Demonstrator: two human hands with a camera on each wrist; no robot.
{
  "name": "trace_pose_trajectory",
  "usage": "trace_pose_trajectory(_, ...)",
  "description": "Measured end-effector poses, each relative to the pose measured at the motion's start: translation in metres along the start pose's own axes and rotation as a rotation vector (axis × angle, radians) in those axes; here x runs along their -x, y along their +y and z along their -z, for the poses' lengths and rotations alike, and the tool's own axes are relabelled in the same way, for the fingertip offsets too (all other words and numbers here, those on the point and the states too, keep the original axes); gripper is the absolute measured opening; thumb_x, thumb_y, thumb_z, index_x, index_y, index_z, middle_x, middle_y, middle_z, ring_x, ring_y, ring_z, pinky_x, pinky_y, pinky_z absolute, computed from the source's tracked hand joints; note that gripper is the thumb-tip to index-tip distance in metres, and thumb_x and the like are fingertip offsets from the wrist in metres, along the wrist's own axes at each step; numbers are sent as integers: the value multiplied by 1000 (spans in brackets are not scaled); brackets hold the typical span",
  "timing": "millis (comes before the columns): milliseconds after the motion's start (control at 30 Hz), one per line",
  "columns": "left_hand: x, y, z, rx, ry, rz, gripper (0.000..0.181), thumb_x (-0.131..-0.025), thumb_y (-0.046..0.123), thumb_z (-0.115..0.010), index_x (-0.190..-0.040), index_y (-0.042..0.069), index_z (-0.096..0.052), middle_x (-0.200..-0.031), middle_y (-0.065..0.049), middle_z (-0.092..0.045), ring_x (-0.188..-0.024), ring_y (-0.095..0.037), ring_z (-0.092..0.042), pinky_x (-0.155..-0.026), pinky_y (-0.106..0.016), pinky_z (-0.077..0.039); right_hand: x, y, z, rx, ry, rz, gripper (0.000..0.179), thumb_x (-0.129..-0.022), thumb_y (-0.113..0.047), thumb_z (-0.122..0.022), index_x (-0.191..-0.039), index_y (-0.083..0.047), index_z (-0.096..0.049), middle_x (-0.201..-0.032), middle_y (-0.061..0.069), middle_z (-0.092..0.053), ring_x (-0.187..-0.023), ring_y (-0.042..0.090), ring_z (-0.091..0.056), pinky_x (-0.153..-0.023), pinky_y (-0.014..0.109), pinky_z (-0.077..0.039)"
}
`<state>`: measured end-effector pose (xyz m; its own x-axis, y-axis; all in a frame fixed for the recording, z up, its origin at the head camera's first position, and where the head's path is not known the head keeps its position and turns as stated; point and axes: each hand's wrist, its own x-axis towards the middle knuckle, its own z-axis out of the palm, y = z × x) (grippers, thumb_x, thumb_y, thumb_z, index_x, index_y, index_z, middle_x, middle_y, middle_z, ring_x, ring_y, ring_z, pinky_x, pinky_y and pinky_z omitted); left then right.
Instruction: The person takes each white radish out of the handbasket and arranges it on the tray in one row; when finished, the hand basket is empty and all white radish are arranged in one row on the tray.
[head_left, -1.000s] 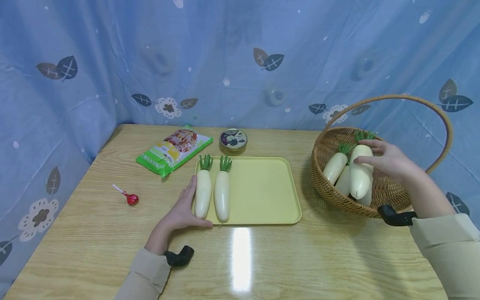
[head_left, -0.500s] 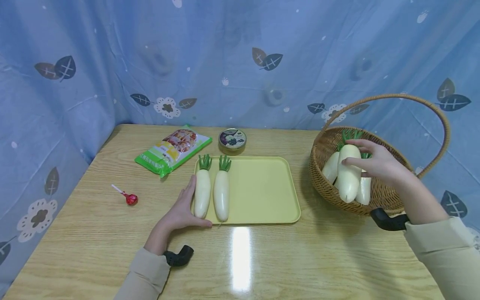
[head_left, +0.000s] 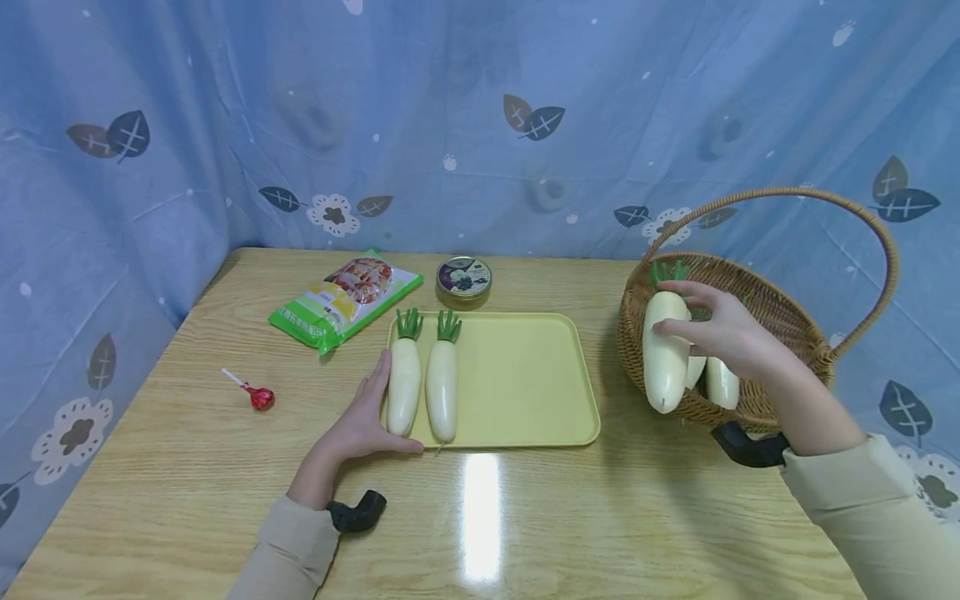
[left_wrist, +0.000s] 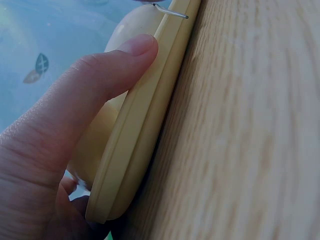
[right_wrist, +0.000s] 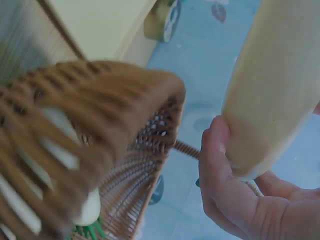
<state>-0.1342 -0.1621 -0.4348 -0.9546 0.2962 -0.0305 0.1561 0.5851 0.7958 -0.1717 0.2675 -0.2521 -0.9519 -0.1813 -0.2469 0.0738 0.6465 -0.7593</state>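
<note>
My right hand [head_left: 723,329] holds a white radish [head_left: 665,354] with green leaves, its fingers and thumb round the upper body. The radish hangs tilted over the left rim of a wicker basket [head_left: 765,408]. Several more white radishes [head_left: 722,383] lie inside the basket, partly hidden by the hand. In the right wrist view, the held radish [right_wrist: 275,95] is clear of the basket rim [right_wrist: 150,80]. My left hand [head_left: 360,421] grips the front left corner of a yellow tray [head_left: 525,383], thumb on the front rim. On the tray, two white radishes [head_left: 442,392] lie side by side.
A green and white food packet [head_left: 348,300] and a round tin [head_left: 464,282] stand behind the tray. To the left lies a red lollipop [head_left: 261,398]. The basket's tall handle [head_left: 810,193] arches over its opening. A blue curtain [head_left: 450,125] hangs behind the table.
My right hand has lifted the radish and carried it left, from the middle of the basket to its left rim. The left hand and the tray have stayed in place.
</note>
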Motion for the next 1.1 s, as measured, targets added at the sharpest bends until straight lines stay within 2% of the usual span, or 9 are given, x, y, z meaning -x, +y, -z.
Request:
trace_pose_trajectory(300, -1, -1, 0, -3, 1, -24, 142, -51, 46, -87, -145, 8, 12, -152, -14, 6, -138, -29, 2, -110, -48, 2, -3, -11, -14, -20, -5, 13, 73, -87, -31, -63, -146, -12, -24, -138, 28, -26, -113, 44, -45, -87, 53, -45)
trace_pose_trajectory(500, -1, -3, 0, -4, 3, -33, 141, -52, 44, -87, -145, 7, 12, -152, -15, 6, -138, -30, 2, -110, -48, 3, -8, -13, -25, -27, -6, 29, 70, -86, -28, -63, -145, -14, -26, -131, 24, -34, -112, 40, -46, -85, 50, -46)
trace_pose_trajectory(700, -2, -3, 0, -13, 7, -46, 141, -52, 45, -87, -145, 6, 12, -151, -16, 6, -138, -30, 2, -110, -48, 2, -12, -19, -36, -94, -37, 58, 71, -86, -20, -64, -145, -13, -26, -138, 23, -30, -119, 41, -41, -84, 48, -48)
trace_pose_trajectory(867, -2, -5, -1, -17, 12, -49, 141, -52, 44, -87, -145, 6, 12, -152, -16, 6, -138, -29, 2, -110, -48, 3, -17, -19, -44, -133, -73, 85, 70, -85, -17, -64, -144, -12, -27, -142, 21, -25, -119, 40, -43, -83, 45, -49)
trace_pose_trajectory(1000, -3, -5, -1, -20, 12, -51, 141, -52, 45, -86, -145, 6, 12, -152, -16, 6, -138, -29, 2, -110, -48, 3, -22, -18, -52, -129, -83, 93, 70, -84, -17, -65, -144, -12, -29, -141, 20, -25, -116, 39, -45, -81, 43, -50)
trace_pose_trajectory(1100, -3, -5, -1, -17, 10, -52, 141, -52, 45, -86, -145, 6, 12, -151, -16, 6, -138, -29, 2, -110, -48, 3, -27, -16, -59, -121, -88, 103, 70, -84, -16, -65, -143, -12, -30, -137, 21, -31, -113, 38, -48, -80, 42, -50)
